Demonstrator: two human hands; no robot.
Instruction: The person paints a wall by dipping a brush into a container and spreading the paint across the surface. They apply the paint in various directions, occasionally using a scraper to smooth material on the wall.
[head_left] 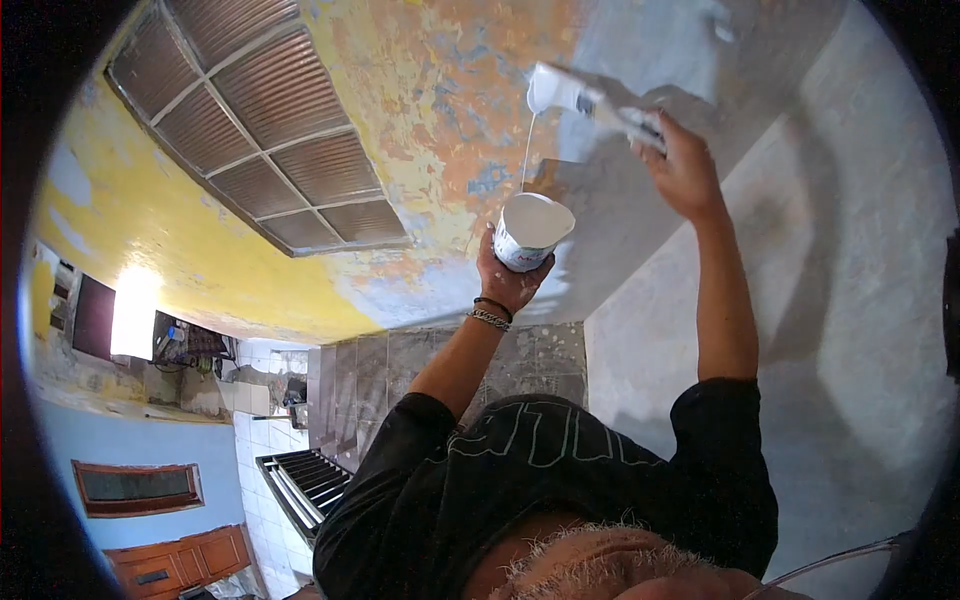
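Observation:
My left hand (512,285) is wrapped round the lower part of a white paint tub (522,245) and holds it in front of the wall. White paint (538,216) shows inside the tub. Higher up and to the right, my right hand (685,165) grips the handle of a paintbrush (582,98). Its bristles are thickly coated in white, and a thin string of paint hangs from them down toward the tub. The patchy wall (430,110) behind shows peeling yellow, orange and blue layers, with a pale grey-white coat (640,50) to the right.
A window (262,150) with ribbed panes is set in the wall at upper left. A grey side wall (700,310) stands on the right. Below are floor tiles (540,360), a black metal rack (305,490) and an orange-brown door (185,565).

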